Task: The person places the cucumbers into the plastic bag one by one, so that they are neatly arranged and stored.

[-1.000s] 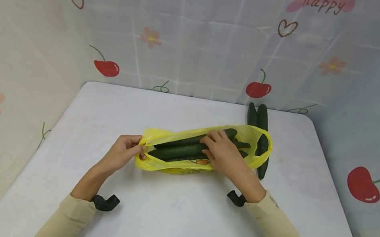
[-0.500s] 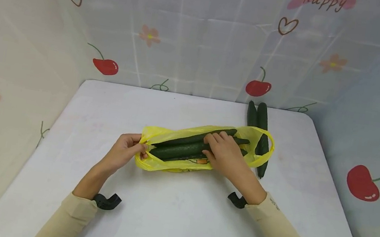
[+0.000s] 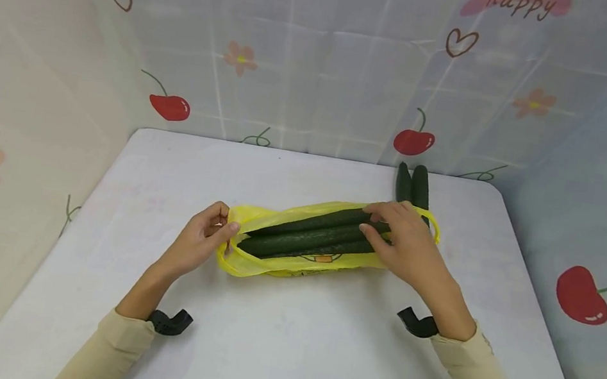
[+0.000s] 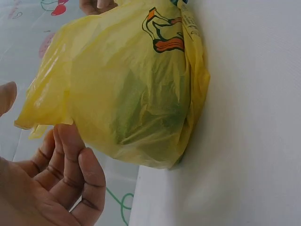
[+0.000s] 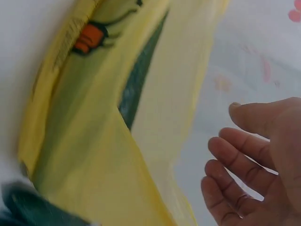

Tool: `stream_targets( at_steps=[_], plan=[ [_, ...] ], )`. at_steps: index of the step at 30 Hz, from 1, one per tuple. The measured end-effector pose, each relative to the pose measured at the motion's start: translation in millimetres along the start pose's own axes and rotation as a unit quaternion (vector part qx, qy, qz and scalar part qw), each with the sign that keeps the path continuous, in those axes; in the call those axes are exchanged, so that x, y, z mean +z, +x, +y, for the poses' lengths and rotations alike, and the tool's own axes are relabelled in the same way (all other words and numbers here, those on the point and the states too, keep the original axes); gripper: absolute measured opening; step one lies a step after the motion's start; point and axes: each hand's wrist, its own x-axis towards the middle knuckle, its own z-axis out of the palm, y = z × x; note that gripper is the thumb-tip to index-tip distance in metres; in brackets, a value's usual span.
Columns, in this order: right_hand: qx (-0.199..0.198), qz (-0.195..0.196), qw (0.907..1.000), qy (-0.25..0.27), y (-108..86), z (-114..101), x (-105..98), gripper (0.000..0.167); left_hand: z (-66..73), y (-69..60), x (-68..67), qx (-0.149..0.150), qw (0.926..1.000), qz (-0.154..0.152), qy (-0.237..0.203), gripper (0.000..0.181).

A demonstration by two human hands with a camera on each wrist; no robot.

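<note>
A yellow plastic bag (image 3: 269, 267) lies lengthwise on the white table, its mouth facing up. Several cucumbers (image 3: 296, 240) lie side by side inside it. At the bag's left end is my left hand (image 3: 194, 240); in the left wrist view its fingertips (image 4: 70, 139) touch the bag edge while the thumb (image 4: 6, 96) stands apart. My right hand (image 3: 412, 247) is over the bag's right end, covering the cucumber tips there. The right wrist view shows its fingers (image 5: 240, 160) loosely bent, with nothing between them and the thumb.
Two more cucumbers (image 3: 421, 188) lie outside the bag, behind its right end, close to the back edge of the table (image 3: 280, 354). A printed curtain (image 3: 331, 77) hangs behind the table and along both sides.
My right hand has moved right along the cucumbers to the bag's right end and let go of them. The left fingers have loosened on the bag's left end.
</note>
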Motion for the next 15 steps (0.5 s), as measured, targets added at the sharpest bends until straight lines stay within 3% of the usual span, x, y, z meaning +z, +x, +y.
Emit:
stream_targets(
  at_steps=[4,8,11,15],
  plan=[
    [0.015,0.070,0.9973,0.017,-2.7,19.5,-23.4,0.031,2.6,4.3,2.5,0.012,0.9991,0.041,0.002,0.024],
    [0.099,0.115,0.9868,0.058,-5.3,49.2,-37.7,0.031,5.2,7.8,5.2,0.023,0.9985,0.048,-0.008,0.019],
    [0.188,0.114,0.9718,0.084,-11.4,74.9,-36.5,0.037,7.4,10.1,7.6,0.033,0.9975,0.059,-0.018,0.012],
    [0.280,0.071,0.9541,0.079,-22.1,105.7,-19.3,0.046,11.8,12.6,9.6,0.058,0.9945,0.082,-0.031,0.009]
  ],
)
